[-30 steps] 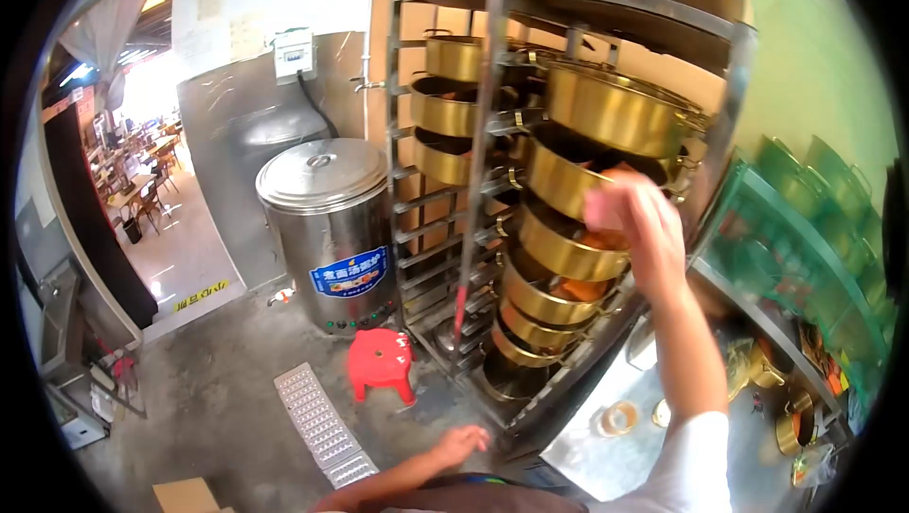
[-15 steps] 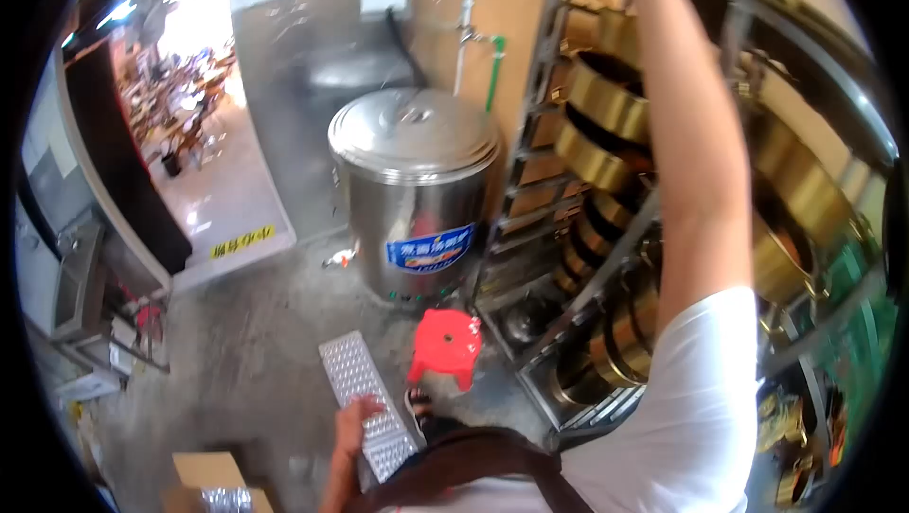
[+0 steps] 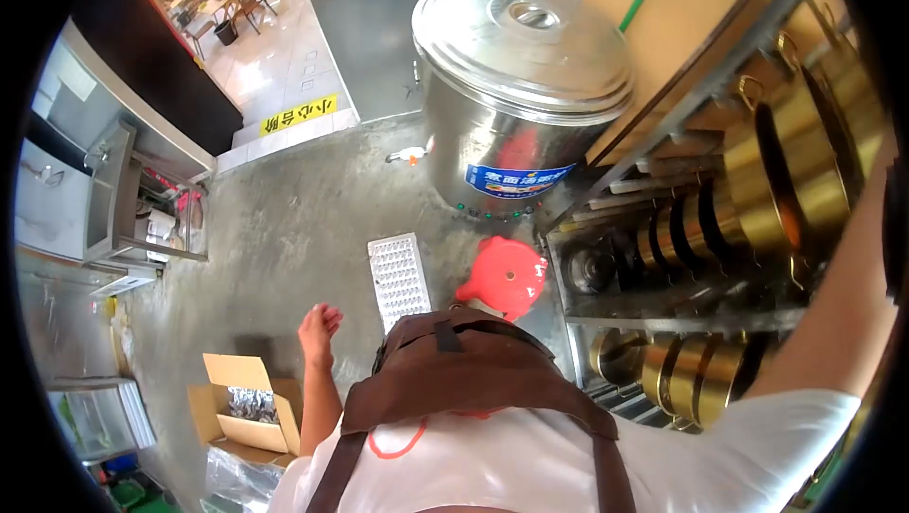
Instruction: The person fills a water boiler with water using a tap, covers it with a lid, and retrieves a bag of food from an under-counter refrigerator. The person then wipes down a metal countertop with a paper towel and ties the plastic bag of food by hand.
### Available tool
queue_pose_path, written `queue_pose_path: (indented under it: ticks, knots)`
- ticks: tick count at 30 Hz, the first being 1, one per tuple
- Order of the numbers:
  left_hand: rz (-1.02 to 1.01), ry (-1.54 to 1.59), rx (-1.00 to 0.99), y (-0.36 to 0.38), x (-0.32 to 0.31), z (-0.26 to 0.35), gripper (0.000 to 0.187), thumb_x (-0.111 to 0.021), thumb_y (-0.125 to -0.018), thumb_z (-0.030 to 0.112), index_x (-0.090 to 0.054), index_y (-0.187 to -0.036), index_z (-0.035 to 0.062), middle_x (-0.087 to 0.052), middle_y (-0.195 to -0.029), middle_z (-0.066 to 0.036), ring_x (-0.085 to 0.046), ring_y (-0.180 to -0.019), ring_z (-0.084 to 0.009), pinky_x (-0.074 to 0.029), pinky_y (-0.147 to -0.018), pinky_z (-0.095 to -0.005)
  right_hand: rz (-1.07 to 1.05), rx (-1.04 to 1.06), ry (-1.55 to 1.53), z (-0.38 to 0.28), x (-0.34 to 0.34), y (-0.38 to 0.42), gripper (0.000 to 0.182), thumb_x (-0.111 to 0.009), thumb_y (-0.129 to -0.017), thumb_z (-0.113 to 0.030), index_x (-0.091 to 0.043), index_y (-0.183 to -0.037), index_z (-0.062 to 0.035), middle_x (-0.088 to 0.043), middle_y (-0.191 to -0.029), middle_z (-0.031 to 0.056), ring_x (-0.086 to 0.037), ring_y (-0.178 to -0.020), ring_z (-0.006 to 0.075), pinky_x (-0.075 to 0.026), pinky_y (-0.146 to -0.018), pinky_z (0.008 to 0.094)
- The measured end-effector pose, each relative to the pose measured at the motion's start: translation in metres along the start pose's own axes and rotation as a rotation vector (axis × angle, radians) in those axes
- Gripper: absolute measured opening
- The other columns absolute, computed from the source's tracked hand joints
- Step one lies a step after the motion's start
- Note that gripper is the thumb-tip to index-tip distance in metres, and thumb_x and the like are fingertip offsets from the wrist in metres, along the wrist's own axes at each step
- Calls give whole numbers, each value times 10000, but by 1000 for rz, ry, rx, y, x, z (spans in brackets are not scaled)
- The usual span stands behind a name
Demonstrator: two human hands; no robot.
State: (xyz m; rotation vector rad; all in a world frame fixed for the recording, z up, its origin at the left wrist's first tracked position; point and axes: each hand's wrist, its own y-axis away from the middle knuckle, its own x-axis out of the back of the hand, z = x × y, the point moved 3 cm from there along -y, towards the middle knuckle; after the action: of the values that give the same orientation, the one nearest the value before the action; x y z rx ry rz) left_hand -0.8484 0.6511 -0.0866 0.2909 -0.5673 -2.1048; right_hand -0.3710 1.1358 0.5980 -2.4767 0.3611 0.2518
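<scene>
My left hand (image 3: 320, 331) hangs above the grey floor, its fingers loosely curled and slightly apart, with nothing visible in it. It is between an open cardboard box (image 3: 256, 433), which holds something silvery, and a white perforated board (image 3: 400, 278) on the floor. My right arm reaches out past the right edge beside a metal rack (image 3: 672, 324) with brass-coloured pots (image 3: 791, 172). The right hand itself is out of sight, so what it touches is hidden.
A large lidded steel boiler (image 3: 521, 87) stands ahead, with a red stool (image 3: 507, 276) in front of it. A doorway with a yellow floor sign (image 3: 298, 114) is at the upper left. Steel shelving (image 3: 104, 191) and a clear plastic bag (image 3: 237, 475) are at the left.
The view has tilted down and shifted, bringing the boiler and box nearer. My right hand, earlier raised at the top of the rack, has left the view. My left hand is now away from the perforated board.
</scene>
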Motion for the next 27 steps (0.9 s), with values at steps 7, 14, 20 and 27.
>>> queue_pose_path:
  ticks: [7, 14, 20, 27]
  knots:
    - [-369, -205, -66, -89, -103, 49, 355, -477, -955, 286, -577, -1097, -24, -668, -935, -111, -649, -834, -183, -489, -761, -293, 20, 29, -147, -56, -27, 19, 229, -512, -904, -150, -427, -709, -66, -417, -554, 10, -410, -443, 126, -391, -415, 222]
    - [-692, -361, -230, -176, -150, 132, 286, -510, -944, 199, -569, -1088, -40, -663, -935, -115, -636, -850, -177, -486, -786, -289, -457, -444, -267, 57, -57, 117, 200, -517, -915, -173, -559, -832, 4, -549, -673, 69, -518, -577, 101, -442, -470, 208]
    - [-756, -299, -327, -235, -177, 203, 250, -510, -934, 142, -564, -1090, -47, -661, -936, -114, -632, -867, -179, -486, -804, -297, -453, -444, 40, 209, -135, 259, 384, -607, -763, -180, -520, -1057, 51, -503, -631, 5, -388, -424, 41, -286, -356, 171]
    - [-883, -260, -422, -245, -264, 257, 224, -506, -935, 108, -563, -1093, -40, -644, -970, -108, -629, -894, -186, -493, -838, -299, -382, -882, 147, 291, -120, 368, 289, -598, -848, -96, -499, -1095, 18, -477, -591, 12, -434, -415, 90, -344, -360, 237]
